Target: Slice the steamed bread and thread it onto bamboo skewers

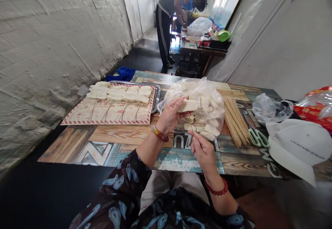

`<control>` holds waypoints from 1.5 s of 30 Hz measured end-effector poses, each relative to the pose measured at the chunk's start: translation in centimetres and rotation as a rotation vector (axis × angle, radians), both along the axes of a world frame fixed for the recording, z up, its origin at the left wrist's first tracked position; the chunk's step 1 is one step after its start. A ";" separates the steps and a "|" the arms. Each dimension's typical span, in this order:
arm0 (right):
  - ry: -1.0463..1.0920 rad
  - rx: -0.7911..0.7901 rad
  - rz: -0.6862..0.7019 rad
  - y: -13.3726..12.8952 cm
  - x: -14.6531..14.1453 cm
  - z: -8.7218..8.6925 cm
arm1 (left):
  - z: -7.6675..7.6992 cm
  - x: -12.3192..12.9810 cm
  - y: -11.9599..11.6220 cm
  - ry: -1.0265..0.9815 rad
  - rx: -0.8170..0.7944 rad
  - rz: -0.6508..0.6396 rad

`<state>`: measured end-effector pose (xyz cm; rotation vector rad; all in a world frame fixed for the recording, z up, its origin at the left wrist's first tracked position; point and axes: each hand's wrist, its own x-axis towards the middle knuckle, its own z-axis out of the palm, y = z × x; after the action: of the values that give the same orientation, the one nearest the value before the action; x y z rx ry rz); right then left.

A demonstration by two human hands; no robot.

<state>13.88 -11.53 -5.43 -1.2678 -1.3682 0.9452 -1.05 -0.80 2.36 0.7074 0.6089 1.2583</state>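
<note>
A dark shirt [178, 210] with blue shapes is closest. The left fingers [178, 103] hold a white slice [189, 106] by the clear bag [218, 99]. The right fingers [198, 139] pinch a thin stick [192, 131] near the slice.

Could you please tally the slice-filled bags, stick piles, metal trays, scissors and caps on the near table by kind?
Slice-filled bag: 1
Stick pile: 1
Metal tray: 1
Pair of scissors: 1
White cap: 1
Total: 5
</note>
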 end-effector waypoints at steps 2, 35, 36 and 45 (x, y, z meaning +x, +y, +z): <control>-0.007 0.003 0.004 0.0 0.0 0.0 | 0.0 0.0 0.0 -0.007 0.002 0.005; 0.035 0.040 -0.008 0.0 0.0 -1.0 | -0.4 0.4 -0.4 0.207 0.082 -0.006; 0.041 0.044 -0.007 0.0 0.0 -1.0 | -0.5 0.4 -0.4 0.208 0.081 -0.012; 0.035 0.059 -0.019 0.1 0.0 -0.5 | -0.5 0.7 -0.6 0.240 0.099 -0.038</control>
<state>13.83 -11.47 -5.91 -1.2125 -1.3455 0.9033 -0.33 -1.41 1.89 0.9569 0.7287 1.1833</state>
